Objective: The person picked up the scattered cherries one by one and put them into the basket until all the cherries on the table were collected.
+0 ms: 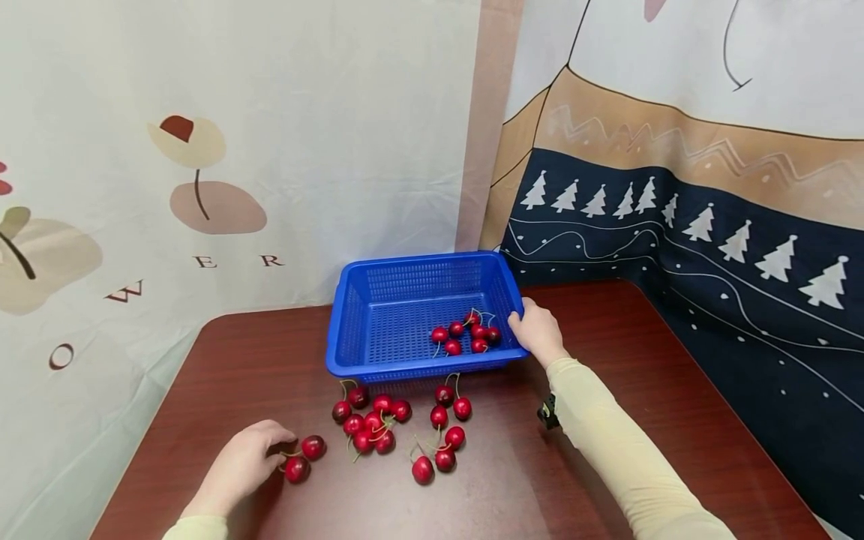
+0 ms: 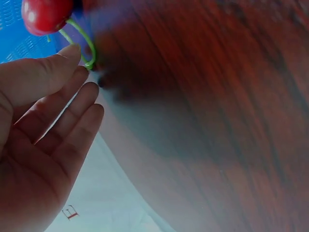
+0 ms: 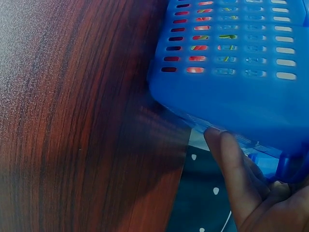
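My left hand (image 1: 244, 463) pinches the joined green stems (image 2: 90, 62) of a cherry pair between thumb and fingertips. One cherry (image 1: 313, 448) of that pair hangs just right of the fingers in the head view, the other (image 1: 297, 469) slightly nearer me. Only one red cherry (image 2: 46, 14) shows clearly in the left wrist view. My right hand (image 1: 538, 332) grips the right end of a blue plastic basket (image 1: 418, 369), its fingers (image 3: 231, 164) under the rim. Several cherries (image 1: 453, 347) lie inside, toward the basket's right side.
In front of the basket, a cluster of cherries (image 1: 373, 422) lies on the brown wooden table (image 1: 486, 480). More cherries (image 1: 445, 459) with stems are scattered to its right. Behind the table hang a pale printed cloth (image 1: 351, 135) and a dark cloth with white trees (image 1: 607, 240).
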A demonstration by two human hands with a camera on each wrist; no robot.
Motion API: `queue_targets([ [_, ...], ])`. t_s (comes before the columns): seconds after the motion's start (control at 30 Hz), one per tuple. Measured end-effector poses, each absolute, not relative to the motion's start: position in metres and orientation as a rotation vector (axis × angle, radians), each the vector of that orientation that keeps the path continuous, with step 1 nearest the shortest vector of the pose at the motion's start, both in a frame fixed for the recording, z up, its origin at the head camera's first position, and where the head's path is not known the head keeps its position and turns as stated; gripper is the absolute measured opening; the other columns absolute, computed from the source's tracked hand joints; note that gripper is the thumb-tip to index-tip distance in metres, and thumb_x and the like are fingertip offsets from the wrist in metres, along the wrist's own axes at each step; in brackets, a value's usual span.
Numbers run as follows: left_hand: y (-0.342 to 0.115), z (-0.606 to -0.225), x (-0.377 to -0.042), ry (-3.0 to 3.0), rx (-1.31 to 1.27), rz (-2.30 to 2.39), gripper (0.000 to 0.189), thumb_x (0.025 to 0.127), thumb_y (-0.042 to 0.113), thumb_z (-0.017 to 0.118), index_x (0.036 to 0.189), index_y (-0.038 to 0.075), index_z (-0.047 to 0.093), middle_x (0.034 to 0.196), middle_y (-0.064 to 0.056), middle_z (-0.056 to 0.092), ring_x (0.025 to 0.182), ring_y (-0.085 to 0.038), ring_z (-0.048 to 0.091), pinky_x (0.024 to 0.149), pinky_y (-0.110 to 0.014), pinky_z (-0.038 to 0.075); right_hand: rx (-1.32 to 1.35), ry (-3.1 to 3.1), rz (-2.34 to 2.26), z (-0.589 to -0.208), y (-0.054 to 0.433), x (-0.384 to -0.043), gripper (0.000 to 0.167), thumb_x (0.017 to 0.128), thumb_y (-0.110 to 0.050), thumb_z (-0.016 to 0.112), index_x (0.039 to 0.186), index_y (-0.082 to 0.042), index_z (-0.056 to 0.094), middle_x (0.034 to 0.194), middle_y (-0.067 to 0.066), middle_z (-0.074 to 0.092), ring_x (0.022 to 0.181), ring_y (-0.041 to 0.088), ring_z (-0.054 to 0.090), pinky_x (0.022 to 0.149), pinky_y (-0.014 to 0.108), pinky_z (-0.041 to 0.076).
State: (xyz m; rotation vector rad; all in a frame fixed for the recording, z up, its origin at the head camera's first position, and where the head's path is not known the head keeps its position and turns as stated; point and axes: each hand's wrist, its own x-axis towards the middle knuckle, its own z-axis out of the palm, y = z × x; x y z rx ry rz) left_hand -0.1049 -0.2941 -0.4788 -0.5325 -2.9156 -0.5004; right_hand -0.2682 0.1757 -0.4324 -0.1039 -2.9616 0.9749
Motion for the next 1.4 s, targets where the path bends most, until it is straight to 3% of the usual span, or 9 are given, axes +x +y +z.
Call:
queue_targets([
  [0.5, -0.295, -0.489, -0.111, -2.799, -0.609, -0.530, 0.044, 0.059, -0.012, 0.084, 0.067, 0.024, 0.061, 0.077, 0.016, 0.055, 0.071, -0.004, 0.053, 0.065, -0.029, 0.051, -0.089, -2.965, 0.964, -0.434, 0.177, -0.269, 0.048, 0.101, -0.023, 0.047, 0.140, 0.005, 0.044, 0.126, 0.029, 0.060, 0.106, 0.045, 0.063, 0.093, 0.059, 0.048],
  [1.0, -0.297, -0.464, -0.110, -2.950, -0.455, -0.586, 0.036, 0.074, -0.007, 0.079, 0.074, 0.023, 0.058, 0.072, 0.014, 0.058, 0.065, -0.003, 0.049, 0.060, -0.028, 0.046, -0.082, -2.962, 0.960, -0.434, 0.177, -0.268, 0.048, 0.101, -0.024, 0.047, 0.140, 0.005, 0.045, 0.126, 0.029, 0.060, 0.106, 0.045, 0.063, 0.093, 0.059, 0.048],
  [1.4, -0.291, -0.419, -0.115, -2.916, -0.298, -0.797, 0.021, 0.082, 0.000, 0.076, 0.078, 0.018, 0.066, 0.065, 0.012, 0.058, 0.058, -0.003, 0.050, 0.053, -0.024, 0.042, -0.083, -2.969, 0.936, -0.432, 0.176, -0.267, 0.048, 0.101, -0.023, 0.047, 0.140, 0.005, 0.045, 0.126, 0.029, 0.060, 0.107, 0.045, 0.062, 0.094, 0.059, 0.047],
])
